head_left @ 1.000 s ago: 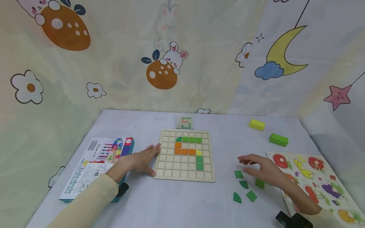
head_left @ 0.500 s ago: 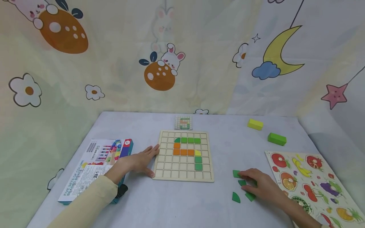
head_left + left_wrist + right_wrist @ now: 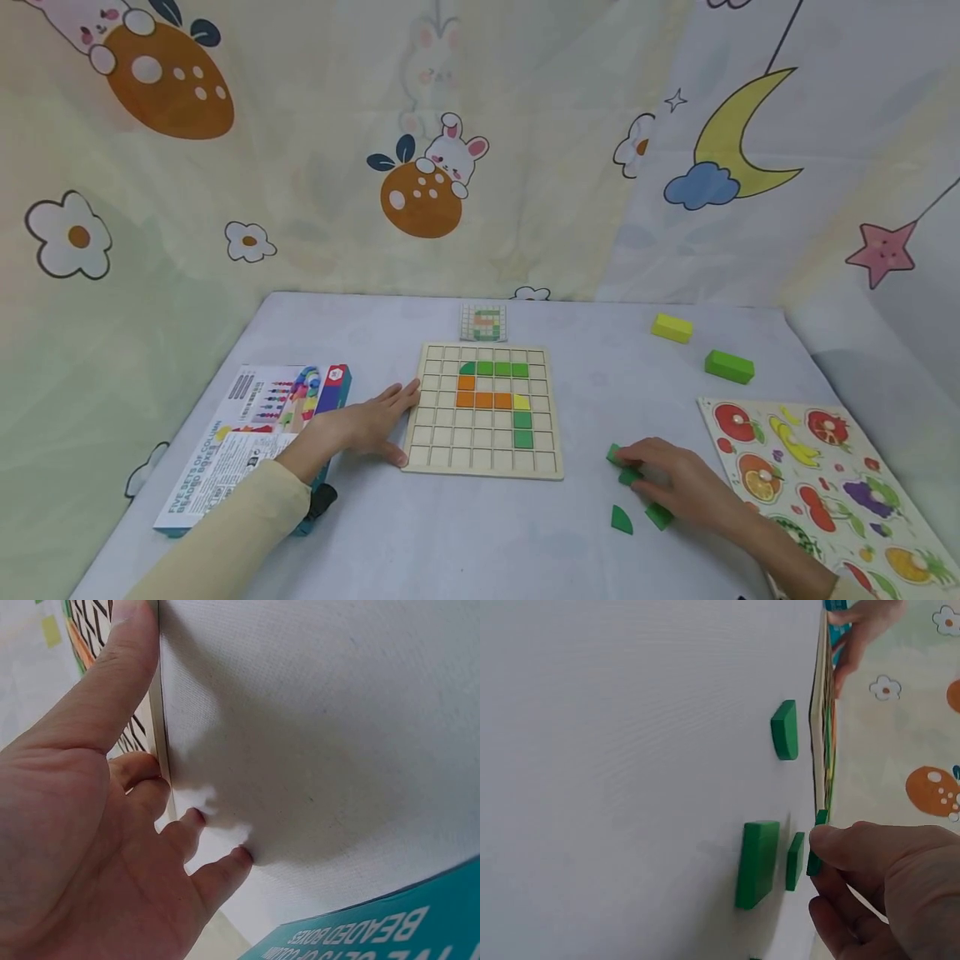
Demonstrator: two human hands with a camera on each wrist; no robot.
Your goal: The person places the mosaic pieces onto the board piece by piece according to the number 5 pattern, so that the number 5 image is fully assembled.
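Note:
My left hand [image 3: 367,429] lies at the left edge of a wooden grid board [image 3: 442,437], fingers extended and thumb at its near corner. Orange tiles [image 3: 483,401], a yellow tile [image 3: 521,402] and several green tiles [image 3: 522,429] form a bent line on the grid. To the board's right, my right hand [image 3: 678,479] pinches a green tile [image 3: 816,859] between thumb and fingers. Close below it are another green tile [image 3: 629,477], a green square tile [image 3: 659,516] and a green quarter-round tile [image 3: 622,520]. The right palm hides part of this group.
A small pattern card [image 3: 483,322] stands behind the board. A beaded-boxes package [image 3: 225,450] lies under the left forearm. A yellow block [image 3: 672,327] and a green block [image 3: 729,367] sit at back right, above a fruit puzzle board [image 3: 810,475].
My right hand has come down from above the loose green tiles and now pinches one, shifting it slightly left. The left hand has stayed at the board's edge.

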